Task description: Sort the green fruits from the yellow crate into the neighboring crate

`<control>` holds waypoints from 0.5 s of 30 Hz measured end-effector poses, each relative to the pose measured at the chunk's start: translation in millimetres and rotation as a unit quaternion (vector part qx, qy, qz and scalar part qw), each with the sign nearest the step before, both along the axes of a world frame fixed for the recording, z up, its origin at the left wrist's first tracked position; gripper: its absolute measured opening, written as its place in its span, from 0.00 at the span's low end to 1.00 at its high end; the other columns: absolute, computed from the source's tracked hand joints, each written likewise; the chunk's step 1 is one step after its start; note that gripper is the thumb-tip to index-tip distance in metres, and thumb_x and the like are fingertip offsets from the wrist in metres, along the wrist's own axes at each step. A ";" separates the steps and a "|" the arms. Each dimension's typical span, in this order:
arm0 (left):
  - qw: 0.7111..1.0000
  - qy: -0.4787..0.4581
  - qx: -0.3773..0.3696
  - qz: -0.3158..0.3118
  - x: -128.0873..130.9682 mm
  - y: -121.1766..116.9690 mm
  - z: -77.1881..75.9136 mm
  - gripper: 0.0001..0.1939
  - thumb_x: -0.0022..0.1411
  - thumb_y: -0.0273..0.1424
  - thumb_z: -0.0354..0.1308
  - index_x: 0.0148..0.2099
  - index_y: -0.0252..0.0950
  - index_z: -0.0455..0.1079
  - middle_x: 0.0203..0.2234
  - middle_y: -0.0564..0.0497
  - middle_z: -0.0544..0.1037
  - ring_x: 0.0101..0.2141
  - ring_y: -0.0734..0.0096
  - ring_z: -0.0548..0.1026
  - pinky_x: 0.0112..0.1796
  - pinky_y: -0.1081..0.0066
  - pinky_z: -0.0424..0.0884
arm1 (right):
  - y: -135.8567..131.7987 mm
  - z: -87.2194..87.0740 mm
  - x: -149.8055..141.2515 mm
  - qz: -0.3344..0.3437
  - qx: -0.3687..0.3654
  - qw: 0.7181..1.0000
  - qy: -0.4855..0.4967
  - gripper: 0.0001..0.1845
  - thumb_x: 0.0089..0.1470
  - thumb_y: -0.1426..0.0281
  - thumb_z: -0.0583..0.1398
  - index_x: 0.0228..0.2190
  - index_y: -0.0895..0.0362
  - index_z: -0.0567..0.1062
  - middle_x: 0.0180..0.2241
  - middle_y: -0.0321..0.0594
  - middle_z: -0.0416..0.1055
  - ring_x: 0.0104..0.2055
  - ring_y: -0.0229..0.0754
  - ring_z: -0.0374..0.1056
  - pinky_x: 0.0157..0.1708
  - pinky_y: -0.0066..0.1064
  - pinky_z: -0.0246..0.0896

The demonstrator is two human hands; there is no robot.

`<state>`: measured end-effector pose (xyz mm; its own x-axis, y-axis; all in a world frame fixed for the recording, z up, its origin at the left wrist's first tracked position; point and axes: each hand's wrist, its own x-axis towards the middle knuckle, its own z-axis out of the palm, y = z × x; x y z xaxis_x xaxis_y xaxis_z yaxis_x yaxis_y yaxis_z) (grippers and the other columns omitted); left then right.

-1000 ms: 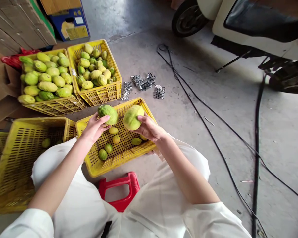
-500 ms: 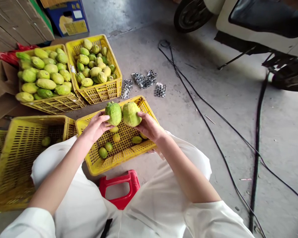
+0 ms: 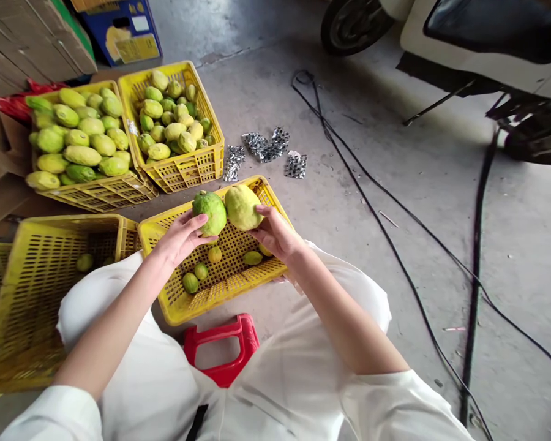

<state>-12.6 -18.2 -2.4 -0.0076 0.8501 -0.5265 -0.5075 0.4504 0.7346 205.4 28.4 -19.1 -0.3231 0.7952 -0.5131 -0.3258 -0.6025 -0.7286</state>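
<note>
My left hand [image 3: 182, 234] is closed around a green citrus fruit [image 3: 210, 212], thumb on its near side. A paler yellow-green citrus fruit [image 3: 242, 207] sits in my right hand [image 3: 278, 234], gripped from the right. The two fruits are side by side, close together, above a yellow plastic crate [image 3: 211, 308] between my knees. Inside that crate lie several smaller fruits, among them a round green one [image 3: 190, 282] and a longer one [image 3: 253, 258]. My hands hide part of the crate's rim and floor.
Two yellow crates heaped with fruit, a left one [image 3: 96, 195] and a right one [image 3: 188, 170], stand beyond. Another crate [image 3: 22, 294] is at left. A red stool [image 3: 245, 346], crumpled foil wrappers [image 3: 266, 147], black cables [image 3: 376, 211] and a parked scooter [image 3: 477, 67] are around me.
Both fruits have turned slightly in my fingers. The left one shows more of its side, and the right one has risen a little. Both hands keep their hold.
</note>
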 end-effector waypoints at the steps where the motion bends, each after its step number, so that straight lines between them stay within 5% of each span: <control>1: 1.000 -0.001 0.000 -0.004 -0.3 -0.2 0.2 0.32 0.39 0.39 0.85 0.46 0.36 0.79 0.43 0.40 0.87 0.54 0.40 0.83 0.55 0.37 0.80 | 1.7 -0.6 1.0 -0.005 -0.006 1.000 0.001 0.19 0.48 0.57 0.72 0.39 0.50 0.76 0.42 0.40 0.83 0.54 0.52 0.79 0.54 0.41 0.80; 5: 1.000 -0.002 0.005 -0.008 -1.4 -0.1 1.3 0.32 0.36 0.43 0.86 0.41 0.35 0.79 0.41 0.40 0.87 0.51 0.42 0.84 0.57 0.37 0.79 | 8.5 1.5 8.9 -0.004 -0.008 1.000 0.007 0.16 0.50 0.59 0.70 0.39 0.50 0.77 0.45 0.39 0.83 0.52 0.52 0.79 0.49 0.41 0.83; 10: 1.000 0.003 0.008 0.020 -0.2 0.5 5.1 0.25 0.43 0.35 0.82 0.41 0.37 0.76 0.36 0.50 0.86 0.40 0.60 0.84 0.57 0.42 0.80 | 14.4 9.3 18.8 -0.003 0.046 0.999 0.014 0.24 0.48 0.59 0.73 0.46 0.47 0.78 0.43 0.36 0.81 0.45 0.47 0.80 0.41 0.40 0.84; 15: 0.999 0.004 0.001 0.045 5.0 0.6 9.3 0.19 0.49 0.33 0.77 0.38 0.37 0.71 0.36 0.51 0.85 0.43 0.61 0.85 0.57 0.45 0.80 | 11.7 16.0 16.7 0.018 0.049 0.999 0.000 0.24 0.51 0.55 0.73 0.48 0.49 0.78 0.44 0.38 0.82 0.49 0.50 0.81 0.45 0.42 0.85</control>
<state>-7.6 -17.6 6.9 -0.0878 0.8474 -0.5236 -0.5399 0.4012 0.7399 222.1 40.1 -3.1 -0.3523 0.8297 -0.4330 -0.3057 -0.5393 -0.7847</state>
